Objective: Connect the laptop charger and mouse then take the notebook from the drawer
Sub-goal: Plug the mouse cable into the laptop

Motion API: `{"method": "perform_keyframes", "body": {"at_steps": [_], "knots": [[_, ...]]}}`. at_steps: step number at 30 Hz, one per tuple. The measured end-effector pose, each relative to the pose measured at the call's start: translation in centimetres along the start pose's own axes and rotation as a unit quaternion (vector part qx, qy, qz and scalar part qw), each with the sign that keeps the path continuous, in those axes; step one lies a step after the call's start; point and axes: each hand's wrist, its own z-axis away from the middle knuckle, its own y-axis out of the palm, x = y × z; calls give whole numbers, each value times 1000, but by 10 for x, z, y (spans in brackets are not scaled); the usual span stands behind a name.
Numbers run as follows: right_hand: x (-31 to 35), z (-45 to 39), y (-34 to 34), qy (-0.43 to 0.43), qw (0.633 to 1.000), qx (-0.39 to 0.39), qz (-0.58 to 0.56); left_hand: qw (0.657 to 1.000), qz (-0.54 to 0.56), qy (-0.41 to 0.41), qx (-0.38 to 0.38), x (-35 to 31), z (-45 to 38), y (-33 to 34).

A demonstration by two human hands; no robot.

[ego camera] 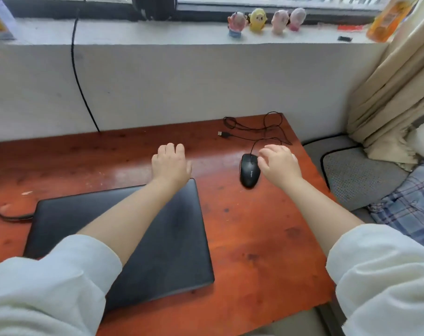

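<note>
A closed black laptop [172, 238] lies on the reddish wooden desk [254, 226], with a black charger cable [5, 215] meeting its left edge. A black wired mouse [248, 172] sits to the laptop's right; its thin cord [261, 128] coils toward the back, and the USB plug [222, 134] lies loose on the desk. My left hand [171, 163] hovers over the desk just beyond the laptop's far right corner, fingers apart and holding nothing. My right hand [280, 163] is right beside the mouse, fingers spread, holding nothing. No drawer or notebook is in view.
A white wall and window sill rise behind the desk, with several small plush toys [266, 21] and an orange bottle [385, 20] on the sill. A black cable [77, 76] hangs down the wall. A beige curtain [395, 93] and grey cushion [356, 175] are at right.
</note>
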Motion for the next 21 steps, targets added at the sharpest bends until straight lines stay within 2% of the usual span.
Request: {"method": "perform_keyframes", "body": {"at_steps": [8,11,15,18,21], "knots": [[15,-94,57,-90,990,92,53,991,38,-120,35,21,27,54],[21,-124,82,-90,991,86,51,982,43,-177,52,17,52,74],[22,-155,109,-53,997,49,36,972,33,-213,88,6,66,95],[14,-169,119,-66,996,51,32,966,38,-244,71,-3,65,103],[4,-167,119,-109,990,88,0,967,32,-250,44,-6,65,108]]}}
